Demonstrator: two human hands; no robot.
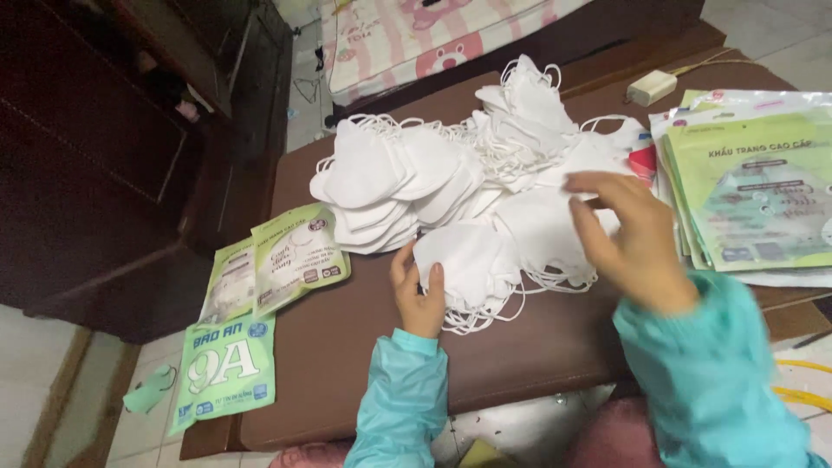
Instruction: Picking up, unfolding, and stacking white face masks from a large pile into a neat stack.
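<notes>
- At the far left edge of the brown leather-topped table (347,364), the filled green-and-white printed mask pouches (260,295) overhang the edge in a loose overlapping row, out of the way of my hands, I judge, so the middle of the top is left for the loose masks.
- Below them on the tiled floor lies a small pale green mask (149,390), well apart from everything I handle.
- My left hand (419,295), in a teal sleeve, is closed on the near edge of a small stack of white folded cloth face masks (468,260): thumb on top, fingers underneath, so the stack stays squared and its ear loops hang toward me.
- Just behind that stack spreads the big heap of loose white face masks (451,165), fanned across the table within easy reach.
- My right hand (633,238) hovers over the heap's right side, fingers curled narrow; the blur keeps me from telling whether it pinches a mask.
- Furthest right, the pile of flat empty green pouches (754,191) sits just beside my right hand.
- Behind it rests a small white plastic box with a cord (652,87).
</notes>
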